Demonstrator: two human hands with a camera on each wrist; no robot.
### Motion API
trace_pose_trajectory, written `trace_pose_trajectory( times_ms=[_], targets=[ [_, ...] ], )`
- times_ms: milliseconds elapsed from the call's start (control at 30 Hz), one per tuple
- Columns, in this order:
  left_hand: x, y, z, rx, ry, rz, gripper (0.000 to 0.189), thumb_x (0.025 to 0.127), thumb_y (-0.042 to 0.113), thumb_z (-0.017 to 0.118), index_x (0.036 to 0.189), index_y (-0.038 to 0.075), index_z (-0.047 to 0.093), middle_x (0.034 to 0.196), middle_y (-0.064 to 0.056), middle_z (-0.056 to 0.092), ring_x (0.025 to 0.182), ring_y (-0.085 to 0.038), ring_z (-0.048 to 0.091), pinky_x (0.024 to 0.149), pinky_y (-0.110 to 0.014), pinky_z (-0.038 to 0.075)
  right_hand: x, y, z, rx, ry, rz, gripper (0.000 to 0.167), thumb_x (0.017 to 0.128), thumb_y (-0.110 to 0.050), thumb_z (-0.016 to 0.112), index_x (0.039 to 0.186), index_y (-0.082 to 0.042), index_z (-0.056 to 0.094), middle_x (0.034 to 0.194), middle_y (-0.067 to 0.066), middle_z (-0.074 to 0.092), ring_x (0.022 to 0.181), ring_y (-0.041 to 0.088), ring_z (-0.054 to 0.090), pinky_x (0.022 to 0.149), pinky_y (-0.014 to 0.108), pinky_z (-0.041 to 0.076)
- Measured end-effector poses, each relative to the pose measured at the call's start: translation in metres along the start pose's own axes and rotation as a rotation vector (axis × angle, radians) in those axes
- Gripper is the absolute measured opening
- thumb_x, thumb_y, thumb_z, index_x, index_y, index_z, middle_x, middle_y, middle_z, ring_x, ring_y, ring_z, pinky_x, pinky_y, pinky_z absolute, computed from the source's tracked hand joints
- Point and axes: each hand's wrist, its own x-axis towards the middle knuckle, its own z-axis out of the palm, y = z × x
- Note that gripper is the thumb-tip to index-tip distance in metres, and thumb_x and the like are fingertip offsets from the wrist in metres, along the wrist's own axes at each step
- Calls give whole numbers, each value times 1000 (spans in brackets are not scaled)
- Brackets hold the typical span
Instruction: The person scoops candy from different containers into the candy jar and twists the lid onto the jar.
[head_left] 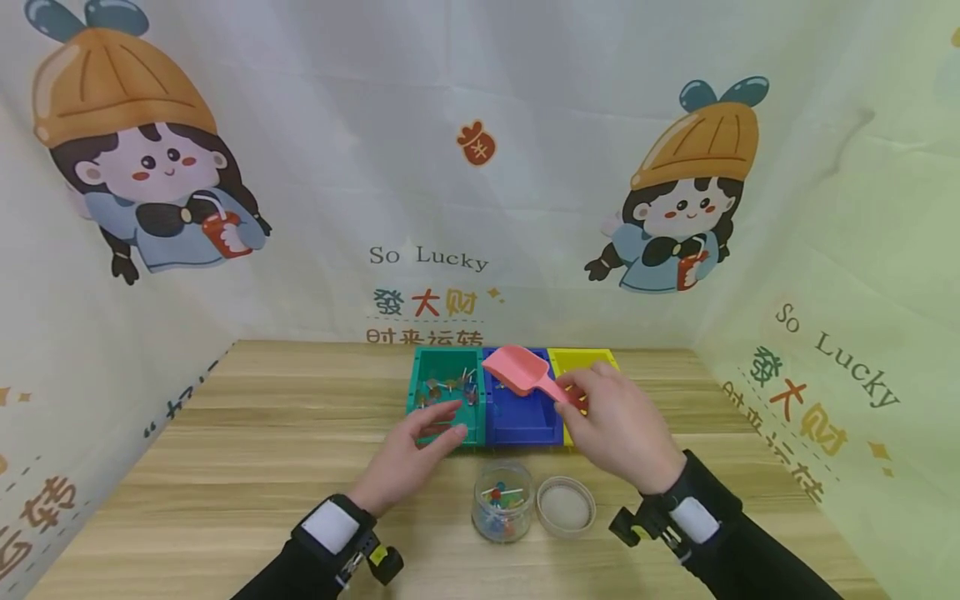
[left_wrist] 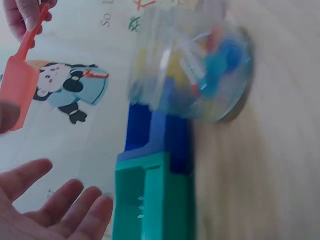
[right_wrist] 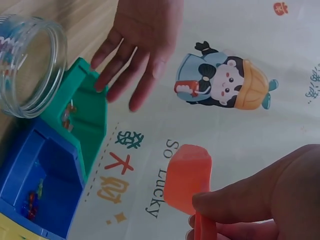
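My right hand (head_left: 626, 425) pinches the handle of a pink scoop (head_left: 517, 371) between thumb and fingers, raised over the blue bin (head_left: 525, 427). In the right wrist view the scoop (right_wrist: 189, 172) has its blade pointing away from the hand. My left hand (head_left: 408, 462) holds nothing, its fingers spread loosely over the front of the green bin (head_left: 448, 362). Small pieces with coloured heads and thin metallic stems lie in that bin. A clear glass jar (head_left: 503, 525), without its lid, stands in front of the bins with colourful small pieces inside.
A round lid (head_left: 566, 507) lies just right of the jar. The yellow bin (head_left: 581, 358) adjoins the blue one on its right, partly hidden by my right hand. Wood-grain tabletop (head_left: 285, 450) extends to both sides, and a printed cloth (head_left: 330, 167) hangs around the back and sides.
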Motion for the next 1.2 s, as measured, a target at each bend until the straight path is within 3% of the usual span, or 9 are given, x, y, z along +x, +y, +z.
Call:
trace_pose_trajectory(
  times_ms=[233, 500, 767, 933, 1067, 1200],
  targets=[
    [17, -1, -23, 34, 176, 6, 45, 115, 36, 58, 155, 18, 64, 150, -16, 61, 132, -35, 63, 108, -56, 55, 13, -4, 1, 30, 21, 16, 28, 101, -17, 76, 124, 0, 78, 92, 11, 61, 76, 21, 52, 56, 29, 40],
    [36, -19, -33, 128, 285, -32, 45, 115, 31, 53, 155, 12, 64, 141, -22, 68, 122, -37, 68, 100, -54, 58, 31, -15, 12, 65, 4, 42, 22, 102, -18, 75, 116, -1, 79, 99, 13, 67, 81, 23, 57, 60, 28, 46],
    [53, -32, -33, 187, 297, -118, 57, 113, 29, 54, 160, -3, 52, 121, -21, 72, 110, -32, 69, 90, -40, 55, 45, -24, 32, 88, -58, 80, 22, 103, -21, 76, 114, -3, 79, 93, 10, 61, 79, 22, 55, 64, 29, 45],
    [59, -41, -31, 200, 286, -147, 52, 113, 27, 52, 154, -6, 57, 116, -25, 74, 104, -34, 67, 86, -40, 54, 54, -27, 50, 74, -115, 71, 22, 103, -20, 76, 117, -3, 79, 93, 9, 63, 82, 23, 55, 69, 31, 48],
    [62, -49, -28, 181, 276, -171, 49, 113, 23, 53, 151, -6, 61, 129, -31, 74, 119, -44, 69, 99, -52, 58, 62, -29, 65, 48, -171, 42, 26, 101, -19, 77, 124, -6, 78, 98, 9, 70, 85, 23, 58, 73, 32, 53],
    [63, -51, -27, 140, 261, -202, 49, 113, 24, 52, 151, -5, 61, 148, -30, 66, 142, -47, 61, 119, -60, 51, 70, -31, 80, 28, -199, 10, 20, 100, -17, 77, 117, -9, 83, 106, 9, 79, 88, 24, 63, 77, 37, 58]
  ],
)
